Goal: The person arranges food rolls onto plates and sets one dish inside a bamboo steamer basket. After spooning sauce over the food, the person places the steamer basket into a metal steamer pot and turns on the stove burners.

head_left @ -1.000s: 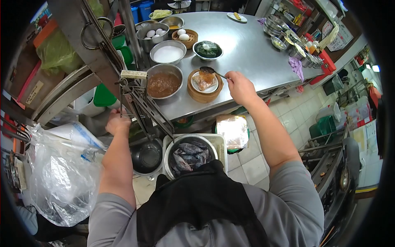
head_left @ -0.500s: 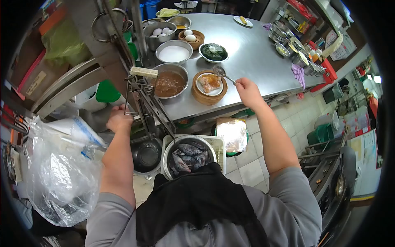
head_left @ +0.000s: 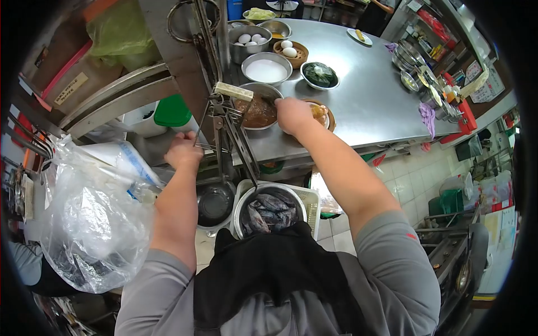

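Observation:
My right hand [head_left: 295,116] is closed around a spoon, beside the rim of a metal bowl of brown sauce [head_left: 258,115]; the hand hides most of the spoon. Partly behind that hand sits a round bamboo steamer [head_left: 332,119] with a small dish of orange-brown sauced food [head_left: 319,112]. My left hand [head_left: 184,152] is at the left, below the green lid, with its fingers curled by a thin metal rod. What it grips, if anything, cannot be made out. Metal tongs-like tools with a pale handle block [head_left: 234,91] stand between the hands.
Bowls of white powder [head_left: 266,70], eggs [head_left: 249,47] and dark green leaves [head_left: 319,75] line the steel table [head_left: 372,106]. Below are a bowl of fish [head_left: 272,213] and a black pan [head_left: 214,204]. A clear plastic bag [head_left: 95,224] bulges at left.
My right hand has moved left with the spoon, from above the steamer dish to the sauce bowl. My left hand stays by the metal rod. The whole view has shifted somewhat.

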Demonstrator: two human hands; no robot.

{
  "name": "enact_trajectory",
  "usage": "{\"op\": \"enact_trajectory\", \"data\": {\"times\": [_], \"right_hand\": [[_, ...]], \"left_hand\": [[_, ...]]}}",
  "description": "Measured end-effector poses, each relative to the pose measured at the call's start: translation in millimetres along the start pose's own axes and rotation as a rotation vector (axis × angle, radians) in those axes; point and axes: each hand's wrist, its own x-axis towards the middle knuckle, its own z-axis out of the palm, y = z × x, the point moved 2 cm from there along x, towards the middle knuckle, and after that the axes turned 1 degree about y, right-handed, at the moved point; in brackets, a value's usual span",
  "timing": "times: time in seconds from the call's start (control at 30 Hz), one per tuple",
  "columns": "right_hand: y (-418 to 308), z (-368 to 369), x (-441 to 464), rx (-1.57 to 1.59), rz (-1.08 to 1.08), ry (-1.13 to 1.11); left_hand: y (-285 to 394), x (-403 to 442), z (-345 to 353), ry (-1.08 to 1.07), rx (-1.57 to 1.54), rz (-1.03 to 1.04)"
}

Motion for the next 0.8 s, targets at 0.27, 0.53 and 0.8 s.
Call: {"op": "enact_trajectory", "data": {"times": [0.27,0.53,0.8], "right_hand": [[17.0,-5.6,-6.5,0.820,0.188,-0.041],[26.0,-35.0,-37.6,0.854,0.226,-0.022],[99.5,-67.5,-95.7,0.706,0.212,0.127]], "left_hand": [[6.5,-8.5,-15.8,-0.078,0.060,0.005],[2.0,-4.9,-7.3,-0.073,0.075,0.019],[0.0,-2.7,-0.3,-0.008,0.051,0.006]]}}
